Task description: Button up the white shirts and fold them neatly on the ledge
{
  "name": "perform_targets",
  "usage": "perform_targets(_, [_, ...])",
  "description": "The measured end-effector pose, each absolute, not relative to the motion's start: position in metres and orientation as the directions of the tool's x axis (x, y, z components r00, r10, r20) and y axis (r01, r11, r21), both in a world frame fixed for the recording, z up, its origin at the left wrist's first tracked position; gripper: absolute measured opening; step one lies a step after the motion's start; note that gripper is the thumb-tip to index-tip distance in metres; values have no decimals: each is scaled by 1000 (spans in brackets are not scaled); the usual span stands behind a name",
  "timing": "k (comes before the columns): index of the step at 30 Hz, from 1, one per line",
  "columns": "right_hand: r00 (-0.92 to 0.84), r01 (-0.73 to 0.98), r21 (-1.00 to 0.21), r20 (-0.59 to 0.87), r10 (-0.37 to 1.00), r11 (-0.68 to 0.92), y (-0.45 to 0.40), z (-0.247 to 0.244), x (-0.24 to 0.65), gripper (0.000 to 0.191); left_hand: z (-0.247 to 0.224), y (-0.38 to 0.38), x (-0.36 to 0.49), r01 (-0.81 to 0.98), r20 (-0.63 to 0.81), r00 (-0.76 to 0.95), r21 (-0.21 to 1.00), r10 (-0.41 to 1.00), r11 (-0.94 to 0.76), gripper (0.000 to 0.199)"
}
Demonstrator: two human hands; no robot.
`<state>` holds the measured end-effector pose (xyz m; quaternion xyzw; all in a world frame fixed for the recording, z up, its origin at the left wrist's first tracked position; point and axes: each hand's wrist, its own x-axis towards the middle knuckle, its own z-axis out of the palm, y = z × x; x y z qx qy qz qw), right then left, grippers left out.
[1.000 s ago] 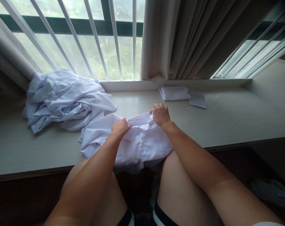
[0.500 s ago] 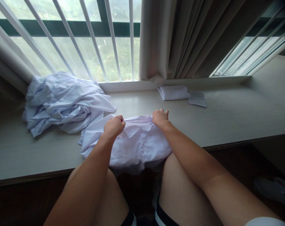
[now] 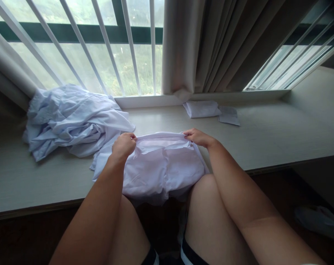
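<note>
A thin white cloth garment [image 3: 155, 169] lies partly on the ledge and hangs over its front edge towards my knees. My left hand [image 3: 124, 145] pinches the left end of its upper edge, and my right hand [image 3: 196, 136] pinches the right end. Between them that edge is stretched nearly straight, with a folded band along it. A seam or crease runs down the middle of the cloth. Which kind of garment it is I cannot tell. Left of my left hand, a heap of crumpled white cloth [image 3: 75, 121] touches or overlaps the garment.
A pale ledge [image 3: 266, 136] runs below the barred window [image 3: 81, 55]. Near the back lie a folded white cloth [image 3: 202, 109] and a small flat white piece [image 3: 229, 115]. Grey curtains [image 3: 224, 44] hang behind. A pale plastic-like bundle [image 3: 318, 221] is on the dark floor at right.
My hands have moved apart, the left one leftward and the right one rightward. The garment's upper edge, loosely bunched before, is now drawn out straighter between them.
</note>
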<state>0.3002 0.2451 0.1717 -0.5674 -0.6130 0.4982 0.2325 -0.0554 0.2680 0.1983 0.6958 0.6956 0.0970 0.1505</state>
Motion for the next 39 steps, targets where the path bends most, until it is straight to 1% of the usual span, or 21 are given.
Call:
perform_targets(2, [-173,503,-842,-318,932,-194,250,170,298,14,198,265,-49,937,-34,18,350,999,-5,26])
perform_targets(4, [-93,538,-821,-284,954,-191,255,169,296,5,196,264,-45,937,16,23,348,1000,-28,30])
perform_targets(7, [-50,577,-811,-153,987,-96,259,168,295,12,192,266,-43,934,74,27,353,997,-52,35])
perform_targets(9, [-6,612,-789,-71,997,-52,261,165,297,20,188,270,-44,931,70,16,363,997,-40,36])
perform_targets(12, [101,672,-735,-25,995,-86,264,157,300,32,182,276,-45,924,40,1,382,999,-16,32])
perform_targets(14, [138,683,-723,-11,990,-103,267,151,300,31,179,278,-43,912,67,30,406,997,-55,26])
perform_targets(15, [142,677,-731,14,990,-86,268,149,299,29,179,278,-42,904,103,51,419,993,-90,23])
perform_targets(16, [140,667,-744,60,988,-49,269,148,298,29,181,277,-40,894,148,73,428,986,-131,21])
perform_targets(18, [109,650,-757,188,976,73,268,150,297,34,186,272,-38,870,220,134,442,966,-221,25])
perform_targets(20, [16,647,-736,277,961,202,264,156,297,31,191,266,-38,825,214,256,459,943,-329,30])
perform_targets(22, [-137,651,-704,261,956,285,257,164,299,30,192,260,-39,767,131,425,473,896,-433,34])
perform_targets(24, [-308,675,-660,153,939,329,251,170,301,31,187,257,-39,741,16,545,458,838,-491,38])
perform_targets(26, [-424,726,-592,17,906,350,247,171,302,33,176,257,-37,770,-95,576,395,812,-500,45])
perform_targets(27, [-447,757,-552,-47,893,350,247,169,301,34,169,258,-35,794,-147,569,353,809,-495,50])
perform_targets(30, [-396,858,-421,-177,901,294,249,162,295,40,150,264,-27,865,-257,497,223,829,-450,59])
perform_targets(31, [-357,885,-383,-191,914,265,251,160,292,39,145,266,-25,883,-269,467,192,842,-428,59])
perform_targets(33, [-271,917,-345,-169,947,201,255,157,287,30,138,270,-22,909,-254,415,164,874,-384,56])
perform_targets(34, [-233,920,-352,-140,962,172,257,157,285,23,136,272,-22,914,-234,401,169,886,-369,54])
perform_targets(36, [-186,903,-406,-76,980,140,259,157,284,14,134,276,-23,908,-183,400,211,898,-362,44])
perform_targets(39, [-142,864,-487,1,990,124,261,158,285,16,140,281,-26,881,-100,401,314,911,-354,21])
